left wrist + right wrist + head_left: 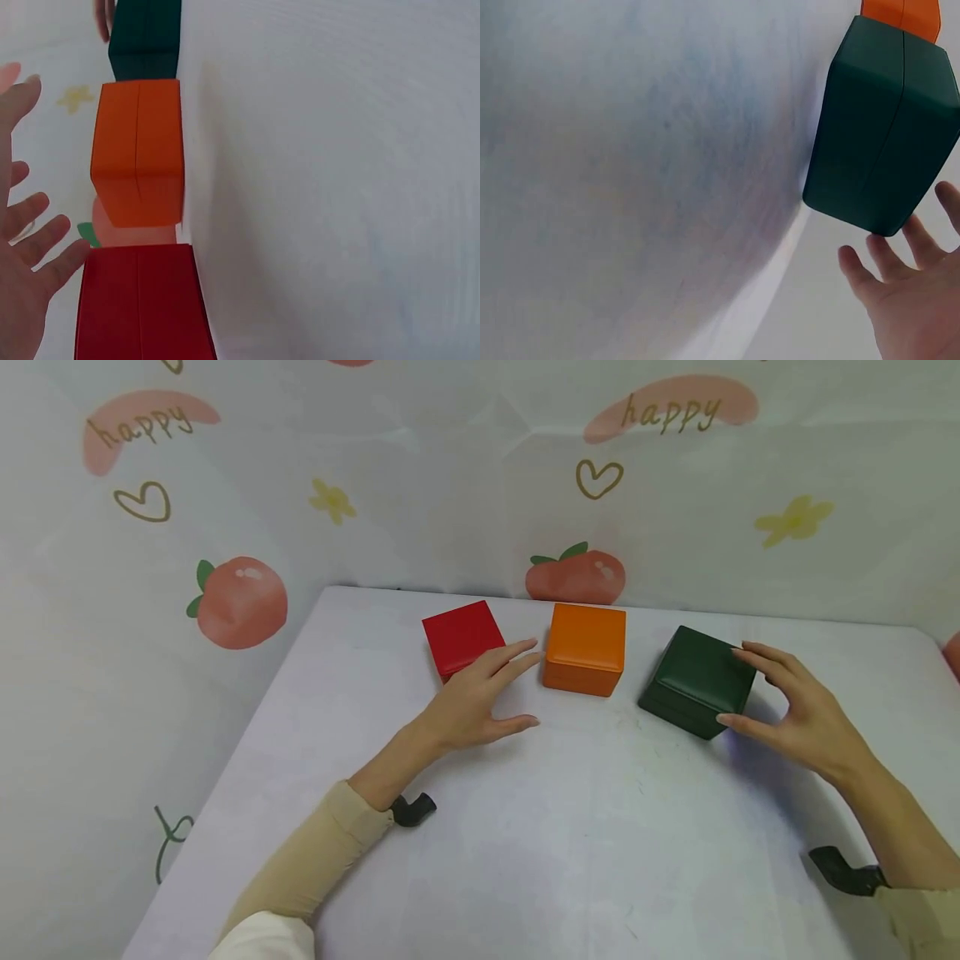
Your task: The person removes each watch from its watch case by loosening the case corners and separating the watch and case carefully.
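Note:
Three small lidded boxes stand in a row on the white table (525, 843): a red box (461, 635) at the left, an orange box (585, 639) in the middle and a dark green box (701, 677), turned at an angle, at the right. My left hand (472, 702) reaches across the front of the red box, fingers spread and pointing toward the orange one, holding nothing. It hides the red box's lower right part. At the green box's right side is my right hand (810, 718), its thumb and fingertips right at the edges, fingers apart in the right wrist view.
A pale wall cloth (420, 460) printed with fruit, hearts and flowers hangs behind the table's back edge. Black curved pieces, a left one (414, 810) and a right one (843, 870), stick out at the wrists near the beige sleeves.

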The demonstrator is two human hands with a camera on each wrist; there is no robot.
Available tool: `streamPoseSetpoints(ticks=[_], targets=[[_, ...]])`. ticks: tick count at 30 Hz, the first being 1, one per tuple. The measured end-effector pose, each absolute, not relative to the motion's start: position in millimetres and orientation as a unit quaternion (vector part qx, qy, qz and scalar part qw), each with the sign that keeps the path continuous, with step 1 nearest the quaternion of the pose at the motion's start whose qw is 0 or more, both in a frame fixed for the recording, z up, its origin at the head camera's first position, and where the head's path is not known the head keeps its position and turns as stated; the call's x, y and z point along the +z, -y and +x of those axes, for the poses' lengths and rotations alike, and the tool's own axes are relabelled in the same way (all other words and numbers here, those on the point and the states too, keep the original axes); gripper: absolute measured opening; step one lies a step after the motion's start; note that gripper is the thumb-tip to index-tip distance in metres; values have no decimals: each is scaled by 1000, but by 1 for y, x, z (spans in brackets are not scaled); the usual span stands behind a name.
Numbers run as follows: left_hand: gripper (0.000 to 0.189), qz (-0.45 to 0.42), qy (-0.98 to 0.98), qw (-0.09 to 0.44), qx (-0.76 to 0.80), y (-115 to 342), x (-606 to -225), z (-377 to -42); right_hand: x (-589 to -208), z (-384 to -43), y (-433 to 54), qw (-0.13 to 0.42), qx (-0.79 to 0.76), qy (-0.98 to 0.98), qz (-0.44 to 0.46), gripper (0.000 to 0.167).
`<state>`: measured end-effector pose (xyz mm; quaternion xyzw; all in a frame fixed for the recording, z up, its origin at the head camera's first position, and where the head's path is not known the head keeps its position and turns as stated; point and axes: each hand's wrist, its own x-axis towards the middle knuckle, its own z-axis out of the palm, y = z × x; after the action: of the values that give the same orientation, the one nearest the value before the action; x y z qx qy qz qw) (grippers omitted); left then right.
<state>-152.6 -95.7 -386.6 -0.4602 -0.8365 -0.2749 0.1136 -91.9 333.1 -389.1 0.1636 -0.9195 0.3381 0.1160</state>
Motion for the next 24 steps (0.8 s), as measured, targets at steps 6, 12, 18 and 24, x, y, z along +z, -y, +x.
streamPoseSetpoints(ticks=[6, 12, 18, 24], targets=[[80, -463, 832, 66, -300, 86, -391, -152, -389, -92, -334, 66, 346, 926, 134, 88], [81, -465, 814, -5, -347, 75, -395, -152, -391, -92, -336, 49, 354, 925, 132, 87], [80, -450, 812, -54, -369, 67, -394, -150, -392, -93, -336, 50, 354, 923, 142, 83], [77, -439, 804, -99, -388, 56, -397, -152, -391, -93, -334, 48, 359, 922, 137, 80]])
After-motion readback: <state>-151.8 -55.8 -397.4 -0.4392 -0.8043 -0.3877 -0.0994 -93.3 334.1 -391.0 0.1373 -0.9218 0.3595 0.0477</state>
